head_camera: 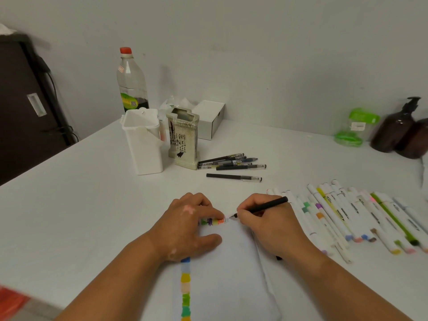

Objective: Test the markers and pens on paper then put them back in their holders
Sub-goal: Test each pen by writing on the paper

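My right hand (271,225) grips a black pen (269,206), its tip touching the white paper (227,274) beside a small black scribble. My left hand (190,225) rests flat on the paper's top left, fingers over a row of colour swatches. A column of swatches runs down the paper's left edge. Several black pens (231,162) lie beside a ceramic holder (184,137), with one more pen (234,177) lying apart in front. A white plastic holder (143,140) stands left of it. Many white markers (347,214) lie in a row at the right.
A plastic bottle (132,82) with a red cap and a white box (209,119) stand behind the holders. Brown pump bottles (400,130) and a green packet (354,128) are at the far right. A dark cabinet (25,100) stands left of the table.
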A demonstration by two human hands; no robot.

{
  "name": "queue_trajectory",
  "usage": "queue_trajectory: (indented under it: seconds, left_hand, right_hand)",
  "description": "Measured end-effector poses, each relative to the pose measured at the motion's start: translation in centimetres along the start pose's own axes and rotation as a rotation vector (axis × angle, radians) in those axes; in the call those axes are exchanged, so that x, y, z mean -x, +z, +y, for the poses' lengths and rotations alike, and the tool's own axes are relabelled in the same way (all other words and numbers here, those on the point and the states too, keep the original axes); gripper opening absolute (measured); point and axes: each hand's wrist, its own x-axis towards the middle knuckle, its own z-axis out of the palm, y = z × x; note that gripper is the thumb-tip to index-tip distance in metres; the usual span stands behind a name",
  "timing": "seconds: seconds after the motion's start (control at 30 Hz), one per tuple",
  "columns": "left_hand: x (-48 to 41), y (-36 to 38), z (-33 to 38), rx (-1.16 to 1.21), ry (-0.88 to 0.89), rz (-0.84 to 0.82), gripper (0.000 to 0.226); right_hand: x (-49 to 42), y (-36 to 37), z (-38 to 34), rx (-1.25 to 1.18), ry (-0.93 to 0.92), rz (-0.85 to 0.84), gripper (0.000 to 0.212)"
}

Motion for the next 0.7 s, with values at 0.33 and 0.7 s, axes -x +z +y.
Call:
queue_trajectory:
  seconds: [0.33,0.7]
  left_hand:
    - [0.01,-0.11,0.06,-0.007,0.006,0.0,0.047]
    - [0.02,-0.11,0.08,-0.001,-0.007,0.002,0.047]
  right_hand:
    - [0.18,-0.08,-0.26,0.014,0.014,-0.012,0.016]
    - [0.43,-0.58,-0.43,0.036,0.011,-0.031,0.016]
